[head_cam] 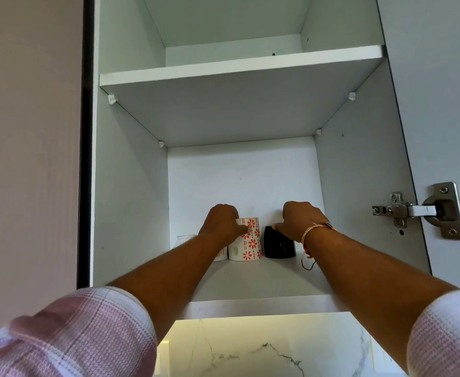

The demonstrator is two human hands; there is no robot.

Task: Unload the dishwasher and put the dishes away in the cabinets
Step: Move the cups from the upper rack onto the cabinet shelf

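Both my arms reach up into an open white wall cabinet. On its lower shelf (250, 278) stands a white mug with red flowers (249, 244); my left hand (220, 223) grips it at the top, thumb across its side. To its right sits a black mug (279, 246), and my right hand (301, 220) holds it at the rim with curled fingers. Another white cup (221, 254) is mostly hidden behind my left forearm. A clear glass (186, 239) stands at the far left of the shelf.
The upper shelf (239, 69) looks bare from below. The cabinet door (441, 91) hangs open on the right with a metal hinge (419, 210). A closed cabinet front (30, 131) is on the left. A marble backsplash (264, 349) lies below.
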